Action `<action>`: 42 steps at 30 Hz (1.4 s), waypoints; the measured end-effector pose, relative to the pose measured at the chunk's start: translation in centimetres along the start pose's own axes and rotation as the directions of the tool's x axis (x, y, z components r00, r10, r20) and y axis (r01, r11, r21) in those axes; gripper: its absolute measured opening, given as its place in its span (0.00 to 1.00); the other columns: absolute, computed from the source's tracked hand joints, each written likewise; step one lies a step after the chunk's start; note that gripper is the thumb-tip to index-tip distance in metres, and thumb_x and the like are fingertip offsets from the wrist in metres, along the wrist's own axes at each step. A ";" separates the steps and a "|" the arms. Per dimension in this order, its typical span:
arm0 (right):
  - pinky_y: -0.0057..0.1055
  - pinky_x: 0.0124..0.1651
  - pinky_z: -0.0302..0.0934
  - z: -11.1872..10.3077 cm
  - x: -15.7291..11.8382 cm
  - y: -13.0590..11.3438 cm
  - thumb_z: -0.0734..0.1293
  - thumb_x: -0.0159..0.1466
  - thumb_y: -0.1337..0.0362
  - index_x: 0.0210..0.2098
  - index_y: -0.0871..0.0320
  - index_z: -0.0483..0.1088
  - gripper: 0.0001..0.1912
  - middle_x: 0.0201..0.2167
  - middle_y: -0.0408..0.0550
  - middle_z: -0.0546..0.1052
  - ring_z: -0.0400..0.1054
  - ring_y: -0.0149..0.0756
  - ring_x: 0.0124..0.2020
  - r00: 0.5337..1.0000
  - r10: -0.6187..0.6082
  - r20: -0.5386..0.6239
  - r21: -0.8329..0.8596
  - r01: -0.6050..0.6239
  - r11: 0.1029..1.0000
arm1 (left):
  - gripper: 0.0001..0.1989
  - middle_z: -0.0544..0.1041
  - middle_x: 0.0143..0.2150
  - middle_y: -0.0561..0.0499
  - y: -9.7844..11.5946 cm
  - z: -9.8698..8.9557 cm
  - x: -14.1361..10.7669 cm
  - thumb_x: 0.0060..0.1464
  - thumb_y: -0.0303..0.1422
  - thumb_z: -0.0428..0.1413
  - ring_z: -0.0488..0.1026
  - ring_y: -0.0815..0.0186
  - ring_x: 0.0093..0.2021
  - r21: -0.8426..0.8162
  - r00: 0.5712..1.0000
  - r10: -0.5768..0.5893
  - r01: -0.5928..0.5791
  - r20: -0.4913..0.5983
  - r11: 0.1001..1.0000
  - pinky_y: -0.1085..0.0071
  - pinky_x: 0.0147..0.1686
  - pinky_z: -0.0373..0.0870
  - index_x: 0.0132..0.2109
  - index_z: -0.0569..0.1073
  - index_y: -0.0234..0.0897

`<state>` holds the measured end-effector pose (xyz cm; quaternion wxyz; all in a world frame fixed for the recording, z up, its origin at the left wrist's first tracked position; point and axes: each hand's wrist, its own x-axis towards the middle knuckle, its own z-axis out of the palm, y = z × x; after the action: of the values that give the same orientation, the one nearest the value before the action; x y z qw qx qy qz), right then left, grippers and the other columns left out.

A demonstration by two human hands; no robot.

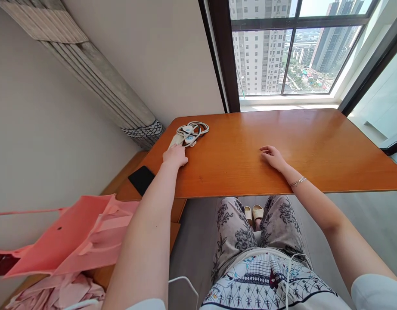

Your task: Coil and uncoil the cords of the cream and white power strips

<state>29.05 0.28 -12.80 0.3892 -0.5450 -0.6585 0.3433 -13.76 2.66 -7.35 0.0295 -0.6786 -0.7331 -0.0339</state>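
Observation:
At the far left of the wooden table lies a pale power strip (176, 140) with a looped white cord (201, 128) and what look like white plugs bunched on it. My left hand (175, 156) reaches over the strip's near end, its fingers closed around it and partly hidden. Over the middle of the tabletop, my right hand (273, 157) is held with loosely curled fingers slightly apart and nothing in them. A thin bracelet (298, 181) circles the right wrist.
The orange-brown table (231, 172) spans the view before my lap. Left of it are a flat black object (141, 180), a pink bag (72, 241) and crumpled pink fabric (61, 295). A curtain (121, 94) hangs behind; a window (292, 60) stands beyond the table. A white cable (185, 280) hangs near my lap.

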 end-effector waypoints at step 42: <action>0.54 0.67 0.53 -1.5 -1.1 -1.3 0.65 0.69 0.57 0.54 0.52 0.76 0.16 0.60 0.56 0.74 0.63 0.53 0.65 0.985 -0.028 0.171 -0.591 0.125 0.797 | 0.24 0.66 0.73 0.42 21.6 4.8 -4.3 0.67 0.39 0.50 0.60 0.53 0.74 -0.324 0.951 0.307 -0.302 -0.038 0.897 0.53 0.74 0.54 0.65 0.72 0.36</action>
<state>29.85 -0.95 -11.12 0.1587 -0.5849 -0.7827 0.1420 8.15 0.52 -12.25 -0.0833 -0.7806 -0.6024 -0.1447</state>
